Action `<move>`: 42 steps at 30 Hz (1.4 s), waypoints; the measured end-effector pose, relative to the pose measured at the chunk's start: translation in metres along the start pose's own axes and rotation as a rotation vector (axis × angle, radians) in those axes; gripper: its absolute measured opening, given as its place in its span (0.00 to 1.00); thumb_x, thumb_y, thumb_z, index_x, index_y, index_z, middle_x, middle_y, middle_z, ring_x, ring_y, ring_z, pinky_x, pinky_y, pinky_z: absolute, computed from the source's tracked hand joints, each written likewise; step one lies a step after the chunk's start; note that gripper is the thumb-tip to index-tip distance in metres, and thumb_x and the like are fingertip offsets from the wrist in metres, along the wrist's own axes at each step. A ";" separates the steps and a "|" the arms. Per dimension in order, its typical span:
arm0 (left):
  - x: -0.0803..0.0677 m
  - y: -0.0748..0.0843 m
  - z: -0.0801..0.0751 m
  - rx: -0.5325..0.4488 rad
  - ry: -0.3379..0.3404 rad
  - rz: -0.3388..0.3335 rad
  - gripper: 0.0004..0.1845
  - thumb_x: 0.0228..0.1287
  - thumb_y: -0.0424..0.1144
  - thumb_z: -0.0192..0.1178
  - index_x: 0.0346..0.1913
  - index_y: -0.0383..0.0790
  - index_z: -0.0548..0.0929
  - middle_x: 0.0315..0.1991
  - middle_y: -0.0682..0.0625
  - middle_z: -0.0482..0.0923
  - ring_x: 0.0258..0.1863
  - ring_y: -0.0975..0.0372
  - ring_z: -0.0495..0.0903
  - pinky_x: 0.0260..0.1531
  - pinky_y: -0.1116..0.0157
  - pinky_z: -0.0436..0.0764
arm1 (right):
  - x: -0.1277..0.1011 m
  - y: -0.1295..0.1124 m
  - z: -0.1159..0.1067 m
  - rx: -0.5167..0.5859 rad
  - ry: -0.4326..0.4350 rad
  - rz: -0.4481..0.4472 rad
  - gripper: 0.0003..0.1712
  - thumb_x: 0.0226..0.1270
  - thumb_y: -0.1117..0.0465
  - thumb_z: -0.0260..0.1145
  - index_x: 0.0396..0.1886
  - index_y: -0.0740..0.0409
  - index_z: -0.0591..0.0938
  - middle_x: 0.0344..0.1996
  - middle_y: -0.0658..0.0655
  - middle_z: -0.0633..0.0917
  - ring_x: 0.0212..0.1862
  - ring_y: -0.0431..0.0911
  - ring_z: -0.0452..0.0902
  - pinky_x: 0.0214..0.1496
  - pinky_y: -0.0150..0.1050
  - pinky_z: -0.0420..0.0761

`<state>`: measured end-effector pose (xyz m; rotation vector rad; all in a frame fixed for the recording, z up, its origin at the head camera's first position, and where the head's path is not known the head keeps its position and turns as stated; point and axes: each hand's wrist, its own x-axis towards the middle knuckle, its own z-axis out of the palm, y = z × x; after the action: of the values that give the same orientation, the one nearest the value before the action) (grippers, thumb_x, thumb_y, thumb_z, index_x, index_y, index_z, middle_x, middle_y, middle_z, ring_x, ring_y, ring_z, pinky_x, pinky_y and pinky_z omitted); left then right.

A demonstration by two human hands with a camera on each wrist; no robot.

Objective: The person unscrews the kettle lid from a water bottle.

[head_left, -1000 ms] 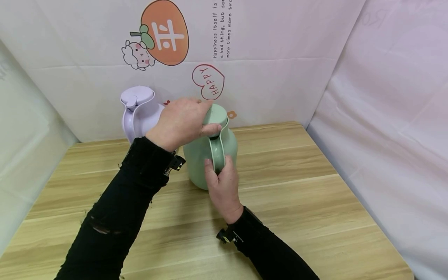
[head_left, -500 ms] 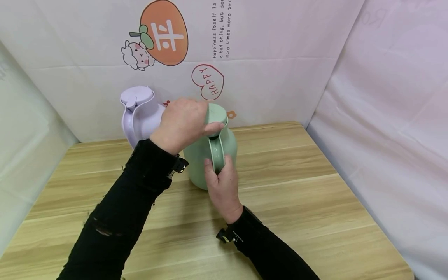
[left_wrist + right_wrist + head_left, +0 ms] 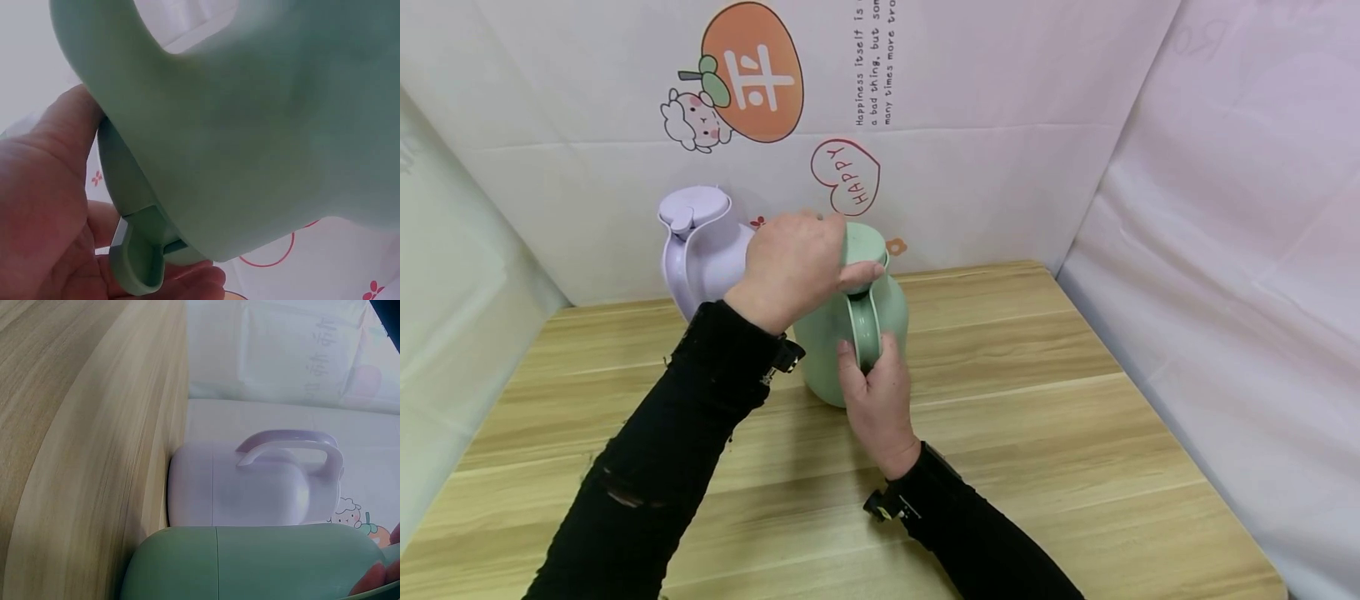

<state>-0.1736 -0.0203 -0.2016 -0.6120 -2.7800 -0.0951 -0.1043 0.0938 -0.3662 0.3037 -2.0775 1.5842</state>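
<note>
Two hands: both yours, on the green jug [image 3: 827,354], which is upright near mid-table, long axis vertical, base on the tabletop [image 3: 1037,467]; 12 o'clock = away from you
Lid [image 3: 866,242]: clamped in your left hand [image 3: 793,265], thumb across its 6 o'clock face, knuckles at 9; can't tell if it's fully seated
Tab [image 3: 137,262]: juts from the lid, just beside your left fingers
Handle [image 3: 867,321]: on the jug's 6 o'clock side, lower part gripped by your right hand [image 3: 883,408], thumb at 9, fingers at 3
Lid vs right hand: lid sits higher, at about 12 o'clock from that grip, lined up with the handle; left hand is the nearer one
Lilac jug [image 3: 711,254]: upright at 10 o'clock from the green one; left hand hides the gap, can't tell if they touch
Sleeves: left [image 3: 647,467] blocks 7 o'clock, right [image 3: 977,525] 5
Backdrop [image 3: 985,200]: 12 o'clock, behind both jugs
</note>
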 end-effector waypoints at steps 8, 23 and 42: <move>0.000 -0.007 -0.003 -0.096 -0.063 0.111 0.36 0.72 0.59 0.60 0.71 0.36 0.72 0.51 0.40 0.79 0.42 0.49 0.78 0.40 0.51 0.81 | 0.000 0.001 0.001 -0.008 0.004 -0.013 0.14 0.80 0.55 0.60 0.46 0.63 0.74 0.28 0.53 0.74 0.30 0.44 0.72 0.32 0.37 0.73; 0.002 -0.002 -0.003 -0.075 -0.033 0.068 0.28 0.67 0.59 0.62 0.53 0.37 0.82 0.39 0.43 0.81 0.36 0.50 0.80 0.32 0.54 0.78 | 0.001 -0.001 0.001 0.026 0.001 0.003 0.14 0.81 0.55 0.60 0.46 0.64 0.73 0.30 0.55 0.75 0.32 0.45 0.73 0.34 0.37 0.73; 0.005 0.007 -0.003 -0.045 0.037 -0.021 0.26 0.66 0.60 0.60 0.23 0.42 0.73 0.20 0.49 0.68 0.22 0.52 0.74 0.18 0.60 0.67 | 0.001 0.001 0.002 0.002 0.004 -0.015 0.14 0.80 0.56 0.59 0.49 0.64 0.74 0.31 0.55 0.74 0.31 0.45 0.71 0.34 0.37 0.73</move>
<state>-0.1741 -0.0118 -0.1968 -0.5867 -2.7558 -0.1718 -0.1063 0.0927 -0.3673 0.3153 -2.0664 1.5768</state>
